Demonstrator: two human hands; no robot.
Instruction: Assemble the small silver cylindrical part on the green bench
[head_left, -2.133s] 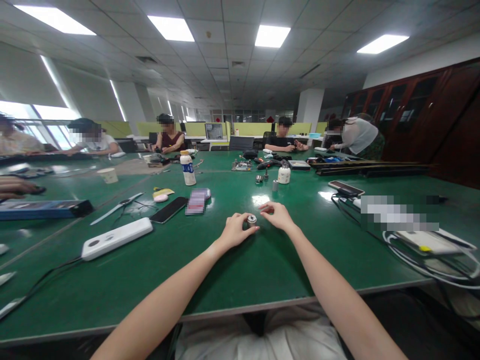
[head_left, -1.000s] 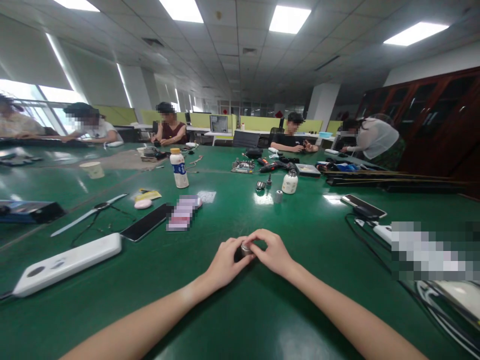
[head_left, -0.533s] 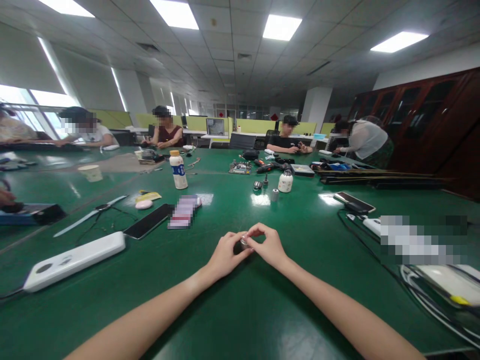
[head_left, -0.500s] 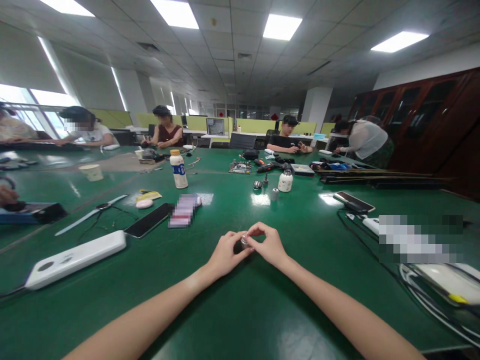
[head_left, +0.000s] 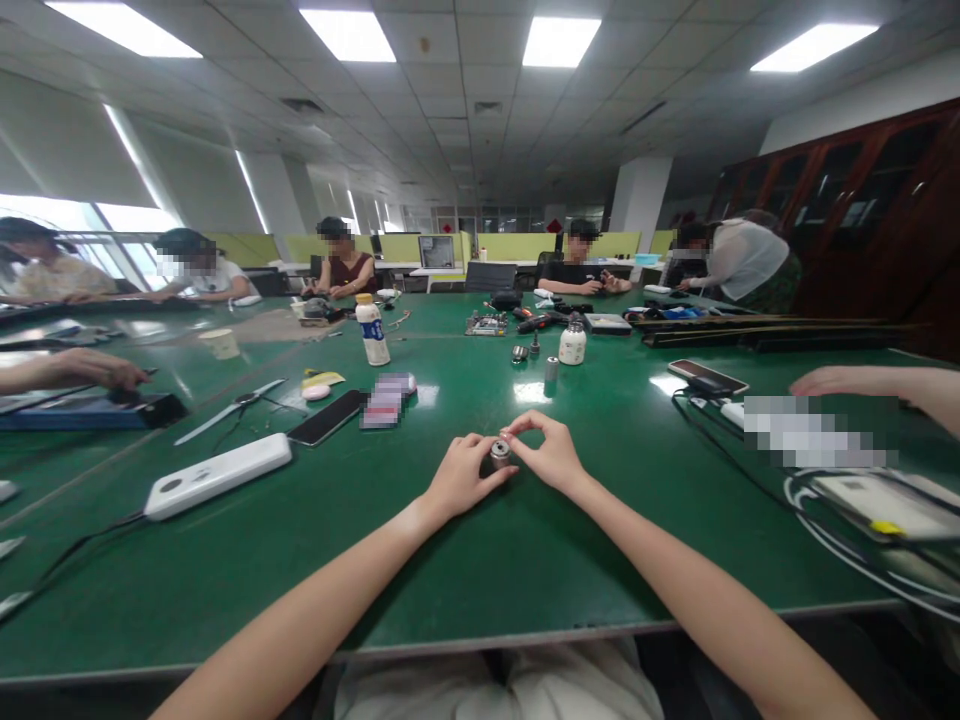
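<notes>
In the head view, best to steady the small metal cylinder (head_left: 500, 452) upright with the left hand (head_left: 459, 475), low on its side, leaving the round top in sight for fine fingertip work by the right hand (head_left: 551, 455). Press lightly and evenly, probably with both wrists low over the green table (head_left: 420, 570), to avoid tipping or twisting the smooth metal. Closed around the cylinder with the left hand, thumb across the near side and fingers behind and to the left. Bent into a loop with the right, thumb and index tips close together at the top's right edge; cannot tell whether pinching anything tiny or just touching the rim. Lying between the two hands, within the left grip and just beside the right fingertips, top facing up, base partly hidden by the left thumb. Farther out, beyond the right hand, a second metal cylinder (head_left: 551, 370), upright near a white bottle (head_left: 572, 345).
</notes>
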